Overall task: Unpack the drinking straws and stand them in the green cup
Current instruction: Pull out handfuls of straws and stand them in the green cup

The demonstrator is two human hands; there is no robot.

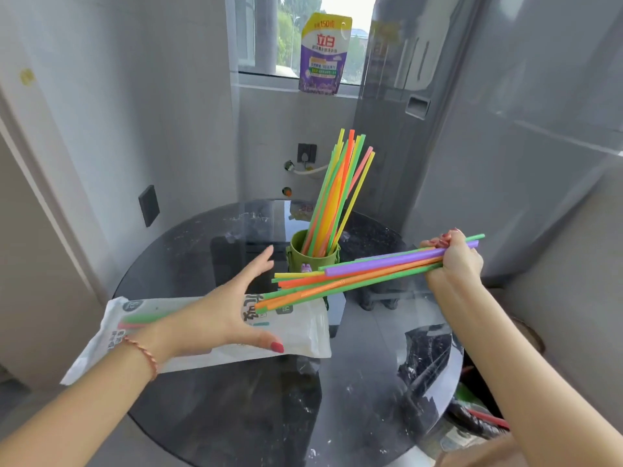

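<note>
Judging from how things lie, the job looks a good way past its middle, with one bundle in hand and perhaps a few straws yet to come out of the packet.

Nearest the viewer, ahead of the green cup [313, 254], the white straw packet [188, 332] lies across the front left of the round dark glass desk [236, 416]. Its open mouth faces the cup, and a green and a pink streak show through the wrapper at its closed end, so it seems not quite empty; how many straws are inside cannot be told. The left hand [222, 315] hovers over the packet with straight, spread fingers, holding nothing, its fingertips reaching toward the cup.

To the right of the cup, the right hand [455, 261] has its fingers curled tight round one end of a loose bundle of straws [354, 276]: green, orange, yellow and one thick purple one. The bundle lies almost level, passing just in front of the cup, with its free ends over the packet's mouth. These straws are unpacked but not yet stood up.

In the cup itself, a sheaf of standing straws [337, 193] fans up and leans slightly right; that share is done.

Beyond the cup, a purple and yellow detergent pouch [323, 55] stands on the window sill.

What is left, by my reckoning: tip the held bundle upright into the cup, then empty whatever the packet holds.
</note>
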